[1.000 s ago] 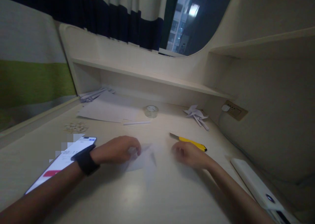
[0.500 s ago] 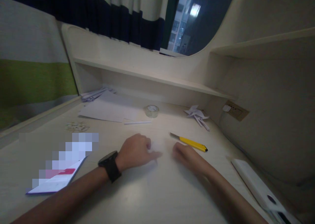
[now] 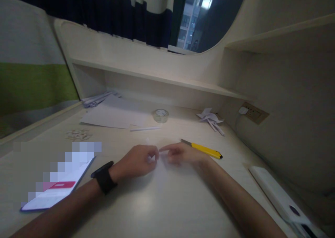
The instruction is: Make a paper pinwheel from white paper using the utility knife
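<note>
My left hand (image 3: pixel 138 161), with a black watch (image 3: pixel 104 177) on its wrist, is closed with thumb and index finger together. Between those fingers shows something pale and thin that looks like a piece of white paper (image 3: pixel 152 158), mostly hidden and blurred. My right hand (image 3: pixel 184 153) is just to the right, its index finger stretched to the left hand's fingertips and its other fingers loosely bent and smeared by motion. Just behind the right hand lies a yellow utility knife (image 3: pixel 206 150) with its blade out. A thin white paper stick (image 3: pixel 144 129) lies farther back.
At the back are white paper sheets (image 3: pixel 112 114), a clear tape roll (image 3: pixel 161 115) and a folded paper pinwheel (image 3: pixel 210 119). Small pale pieces (image 3: pixel 78 135) and a lit tablet or phone (image 3: pixel 62 185) lie at left. A long white device (image 3: pixel 274 191) lies at right.
My right hand has moved left, and its index finger now reaches the left hand. My left hand has shifted slightly left, its index and thumb now drawn together. The view has tilted slightly.
</note>
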Demonstrator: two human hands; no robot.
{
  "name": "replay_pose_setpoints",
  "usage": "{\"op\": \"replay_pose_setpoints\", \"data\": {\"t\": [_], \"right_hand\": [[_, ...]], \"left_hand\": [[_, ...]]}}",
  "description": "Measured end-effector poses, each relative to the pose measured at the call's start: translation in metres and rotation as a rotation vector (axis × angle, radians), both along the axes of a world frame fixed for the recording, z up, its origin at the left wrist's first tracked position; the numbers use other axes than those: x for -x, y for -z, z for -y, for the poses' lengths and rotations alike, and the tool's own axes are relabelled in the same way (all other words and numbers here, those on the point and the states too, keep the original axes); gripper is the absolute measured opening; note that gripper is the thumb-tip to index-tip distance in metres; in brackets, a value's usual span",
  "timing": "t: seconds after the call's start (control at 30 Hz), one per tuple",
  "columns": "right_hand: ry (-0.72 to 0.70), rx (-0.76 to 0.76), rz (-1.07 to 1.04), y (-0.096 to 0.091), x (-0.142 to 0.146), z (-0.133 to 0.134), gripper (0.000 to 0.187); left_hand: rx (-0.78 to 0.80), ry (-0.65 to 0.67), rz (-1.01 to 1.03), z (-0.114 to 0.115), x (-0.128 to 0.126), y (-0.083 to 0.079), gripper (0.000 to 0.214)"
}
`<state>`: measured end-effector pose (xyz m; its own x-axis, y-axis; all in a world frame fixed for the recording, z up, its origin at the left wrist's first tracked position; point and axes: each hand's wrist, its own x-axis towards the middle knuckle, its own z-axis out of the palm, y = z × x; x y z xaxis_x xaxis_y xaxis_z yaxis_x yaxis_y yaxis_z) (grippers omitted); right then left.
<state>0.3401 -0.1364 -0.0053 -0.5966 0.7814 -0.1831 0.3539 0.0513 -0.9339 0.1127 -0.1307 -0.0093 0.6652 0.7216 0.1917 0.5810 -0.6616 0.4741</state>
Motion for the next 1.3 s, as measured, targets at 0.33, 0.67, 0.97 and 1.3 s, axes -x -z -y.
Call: {"op": "replay_pose_setpoints", "data": {"t": [0.33, 0.67, 0.97, 1.3], "right_hand": [[-0.012, 0.133, -0.105, 0.005, 0.0, 0.012, 0.027], [-0.082, 0.075, 0.019, -0.001, -0.017, 0.015, 0.028], [0.111, 0.02, -0.041, 0.01, -0.009, 0.012, 0.041], [0.174, -0.028, 0.009, 0.018, -0.002, 0.017, 0.028]], "left_hand": [[0.045, 0.186, 0.118, 0.005, 0.011, -0.017, 0.034], [0.071, 0.144, 0.046, 0.004, 0.007, -0.003, 0.023], [0.213, -0.049, 0.164, 0.003, 0.0, 0.001, 0.027], [0.403, -0.043, 0.296, 0.014, -0.013, 0.019, 0.022]]}}
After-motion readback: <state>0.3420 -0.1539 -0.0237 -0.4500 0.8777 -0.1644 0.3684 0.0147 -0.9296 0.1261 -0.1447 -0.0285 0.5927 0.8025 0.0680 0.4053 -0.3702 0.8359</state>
